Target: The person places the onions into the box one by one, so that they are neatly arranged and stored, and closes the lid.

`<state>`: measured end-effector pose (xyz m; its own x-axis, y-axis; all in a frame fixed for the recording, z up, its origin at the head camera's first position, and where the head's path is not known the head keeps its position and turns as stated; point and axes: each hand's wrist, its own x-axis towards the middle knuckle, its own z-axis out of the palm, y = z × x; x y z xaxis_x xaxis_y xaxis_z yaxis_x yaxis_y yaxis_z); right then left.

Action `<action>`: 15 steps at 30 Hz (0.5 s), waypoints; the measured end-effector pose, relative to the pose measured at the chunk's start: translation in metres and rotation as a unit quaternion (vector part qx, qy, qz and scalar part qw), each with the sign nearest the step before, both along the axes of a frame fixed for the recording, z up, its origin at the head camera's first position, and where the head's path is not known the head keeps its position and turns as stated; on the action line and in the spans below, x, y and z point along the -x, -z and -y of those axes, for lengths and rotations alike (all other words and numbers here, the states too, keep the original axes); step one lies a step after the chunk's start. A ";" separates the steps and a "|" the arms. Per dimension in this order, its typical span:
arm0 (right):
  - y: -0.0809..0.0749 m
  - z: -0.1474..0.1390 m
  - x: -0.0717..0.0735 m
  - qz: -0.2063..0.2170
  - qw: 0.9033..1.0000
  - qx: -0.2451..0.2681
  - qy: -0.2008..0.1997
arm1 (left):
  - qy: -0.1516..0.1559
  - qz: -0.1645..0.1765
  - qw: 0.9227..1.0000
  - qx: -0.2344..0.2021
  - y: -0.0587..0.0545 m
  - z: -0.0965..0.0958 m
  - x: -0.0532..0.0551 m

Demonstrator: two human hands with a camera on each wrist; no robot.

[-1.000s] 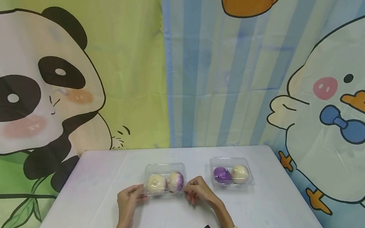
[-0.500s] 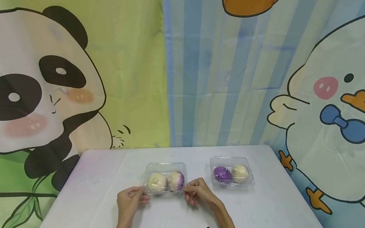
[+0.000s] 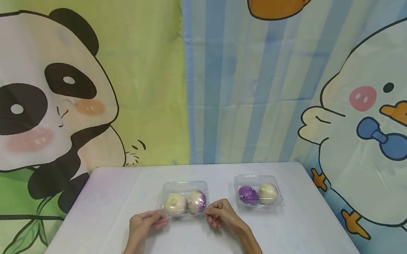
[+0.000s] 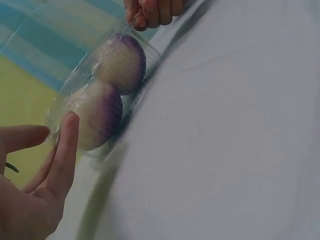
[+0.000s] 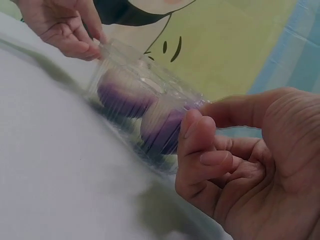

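Observation:
A clear plastic clamshell box (image 3: 184, 187) stands near the middle of the table, its lid looking closed. Inside sit two round bun-like things, one cream (image 3: 175, 204) and one cream and purple (image 3: 196, 201). At the box's front left corner, my left hand (image 3: 143, 224) pinches the rim between thumb and index finger, its other fingers stretched out. My right hand (image 3: 224, 215) pinches the front right corner, its remaining fingers curled beneath. The right wrist view shows the ribbed box wall (image 5: 131, 134) between both hands.
Another clear clamshell box (image 3: 255, 178) stands to the right on the white table (image 3: 184, 248), holding a purple round thing (image 3: 248, 195) and a cream one (image 3: 268, 194). Behind the table hangs a printed cloth (image 3: 150, 87) with a panda and a chick.
My left hand has turned slightly and come down a little at the left corner. My right hand stays at its corner, and both boxes keep their places.

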<state>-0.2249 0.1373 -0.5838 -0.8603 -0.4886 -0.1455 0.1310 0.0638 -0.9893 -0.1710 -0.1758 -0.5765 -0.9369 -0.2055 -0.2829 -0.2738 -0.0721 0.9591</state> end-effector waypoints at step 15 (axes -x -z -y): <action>0.002 -0.001 0.000 0.009 1.000 0.013 0.008 | -0.015 -0.009 0.999 -0.035 0.001 -0.002 0.002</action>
